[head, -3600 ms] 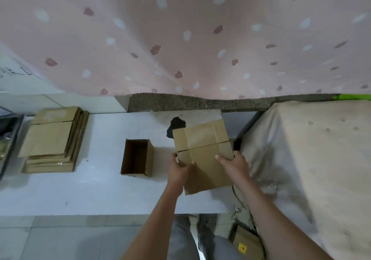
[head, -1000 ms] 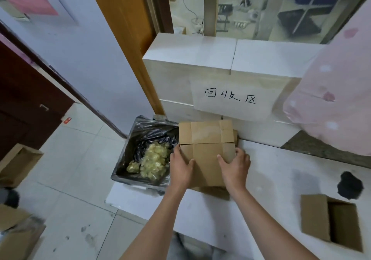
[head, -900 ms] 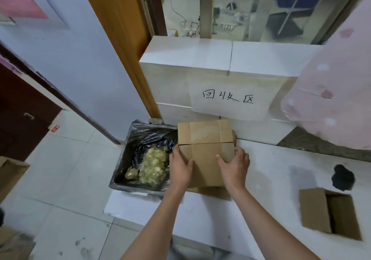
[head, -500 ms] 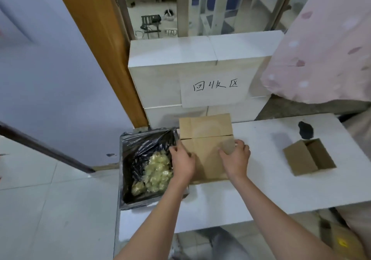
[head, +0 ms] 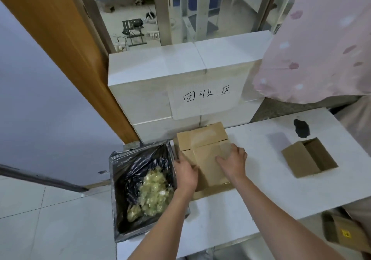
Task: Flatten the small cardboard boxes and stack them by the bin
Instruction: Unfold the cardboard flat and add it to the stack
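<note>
A person's two hands press a flattened cardboard box (head: pixel 204 157) onto a stack of flat cardboard (head: pixel 212 191) at the left end of a white table (head: pixel 261 189), just beside a bin (head: pixel 140 187) lined with a black bag. The left hand (head: pixel 185 172) lies open along the box's left edge, on the side nearest the bin; the right hand (head: pixel 232 162) lies palm down on the box's right half, fingers spread, and neither hand is closed around anything. The stack sits close to the table's left edge, so a push from the right could slide the top piece over the rim and into the bin, and a springy fold may lift the upper flaps once the pressure comes off, leaving the pile uneven. The bin holds a heap of crumpled, pale yellowish clear wrapping; what it is exactly cannot be made out. Well apart on the right of the table, one small box (head: pixel 309 157) stands unflattened on its side, its open mouth showing an empty inside, so at least one box appears left to do. Behind the stack, white blocks (head: pixel 180 72) carry a paper sign (head: pixel 204 99) with handwritten characters. Another brown box (head: pixel 345 233) lies on the floor at lower right, its contents out of sight.
</note>
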A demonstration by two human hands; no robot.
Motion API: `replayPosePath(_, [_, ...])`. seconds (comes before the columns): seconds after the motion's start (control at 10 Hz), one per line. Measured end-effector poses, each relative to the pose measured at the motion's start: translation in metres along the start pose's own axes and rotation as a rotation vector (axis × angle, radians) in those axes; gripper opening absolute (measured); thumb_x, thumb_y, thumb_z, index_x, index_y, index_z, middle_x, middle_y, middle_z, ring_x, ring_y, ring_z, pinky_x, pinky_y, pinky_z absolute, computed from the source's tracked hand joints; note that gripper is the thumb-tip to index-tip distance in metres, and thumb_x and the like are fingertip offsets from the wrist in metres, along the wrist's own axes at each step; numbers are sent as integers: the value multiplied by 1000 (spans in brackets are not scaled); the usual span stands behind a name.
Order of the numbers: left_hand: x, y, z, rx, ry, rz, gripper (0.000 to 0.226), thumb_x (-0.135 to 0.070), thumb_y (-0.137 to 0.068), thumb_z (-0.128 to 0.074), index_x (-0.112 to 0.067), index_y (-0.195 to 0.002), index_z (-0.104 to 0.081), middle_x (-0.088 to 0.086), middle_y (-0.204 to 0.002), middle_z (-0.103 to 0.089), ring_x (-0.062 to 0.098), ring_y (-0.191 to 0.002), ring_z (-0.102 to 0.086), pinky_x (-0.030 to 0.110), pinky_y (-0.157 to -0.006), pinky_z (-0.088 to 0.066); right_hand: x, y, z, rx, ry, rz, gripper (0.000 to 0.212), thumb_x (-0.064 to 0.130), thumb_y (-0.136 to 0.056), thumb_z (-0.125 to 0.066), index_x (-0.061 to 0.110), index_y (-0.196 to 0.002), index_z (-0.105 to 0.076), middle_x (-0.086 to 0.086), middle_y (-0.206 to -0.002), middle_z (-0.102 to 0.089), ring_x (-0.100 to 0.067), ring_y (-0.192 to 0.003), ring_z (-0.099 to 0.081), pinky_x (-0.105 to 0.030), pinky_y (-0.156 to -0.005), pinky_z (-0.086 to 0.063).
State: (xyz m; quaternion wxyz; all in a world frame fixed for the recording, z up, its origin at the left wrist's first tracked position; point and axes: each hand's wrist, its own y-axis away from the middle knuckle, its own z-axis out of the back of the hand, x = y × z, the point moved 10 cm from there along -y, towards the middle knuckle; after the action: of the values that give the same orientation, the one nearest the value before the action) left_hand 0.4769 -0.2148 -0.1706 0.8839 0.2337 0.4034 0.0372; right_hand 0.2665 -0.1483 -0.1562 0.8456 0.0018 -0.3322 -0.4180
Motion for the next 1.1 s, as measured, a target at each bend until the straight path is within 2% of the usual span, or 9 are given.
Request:
replayPosePath(0.1, [-1,-15,-15,21,-5,0,84,-8,-95,-63,-12,-159,-9,19,-146,-28,34,-126,-48,40,-110,-38,-5,-21,-15,37,19,-10,81,34,-81,-74,3,-145,-35,-19,-136,-39,-33,-126,-31,-39,-106,-33])
replayPosePath(0.3, [7,-38,-44,45,2,-6,63,-7,-97,-59,-12,-153,-32,19,-155,-20,33,-138,-34,33,-116,-32,-10,-56,-51,96,10,50,87,29,-81,-74,18,-153,-25,-17,-134,-36,-30,-124,-28,-39,-105,-34])
replayPosePath(0.4, [18,-53,-56,14,-19,-33,63,-10,-95,-62,-6,-151,-34,18,-154,-28,34,-137,-37,24,-103,-34,-15,-68,-67,130,2,74,75,29,-85,-70,31,-150,-33,-12,-132,-33,-28,-124,-27,-39,-106,-37])
replayPosePath(0.5, [20,-63,-65,45,-10,-58,67,-20,-96,-62,-11,-153,-27,14,-152,-33,30,-133,-44,19,-106,-32,-19,-77,-77,132,13,96,64,26,-87,-68,32,-147,-44,-12,-134,-32,-28,-127,-27,-35,-109,-35])
replayPosePath(0.6, [11,-68,-59,-73,-100,-128,75,-53,-94,-57,-42,-155,-14,-1,-162,-25,24,-141,-39,49,-116,-35,-20,-75,-83,107,138,117,59,28,-93,-62,28,-148,-43,-14,-149,-22,-28,-139,-18,-37,-114,-33])
replayPosePath(0.7, [6,-69,-75,5,-332,-309,72,-26,-103,-47,-35,-160,-4,-2,-168,9,24,-155,2,50,-125,-12,-3,-64,-98,133,343,304,56,16,-101,-43,28,-154,-29,-6,-165,-7,-22,-152,-3,-34,-121,-23])
replayPosePath(0.8, [6,-69,-93,43,-550,-455,81,-1,-99,-43,-27,-161,1,9,-161,28,29,-150,25,36,-122,16,4,-57,-112,218,423,393,55,22,-106,-30,35,-157,-17,5,-167,0,-13,-153,6,-31,-122,-20])
replayPosePath(0.9, [12,-76,-97,78,-603,-464,62,-19,-108,-32,-26,-161,1,12,-163,21,28,-149,26,33,-119,20,-3,-55,-114,235,480,408,55,43,-106,-20,38,-158,-4,8,-166,12,-9,-151,17,-30,-123,-13])
replayPosePath(1.1, [25,-80,-105,91,-664,-392,59,-33,-109,-18,-34,-157,17,5,-161,32,19,-143,39,29,-114,28,-11,-55,-125,236,595,459,58,47,-105,-10,34,-157,13,3,-163,23,-12,-149,23,-29,-123,9])
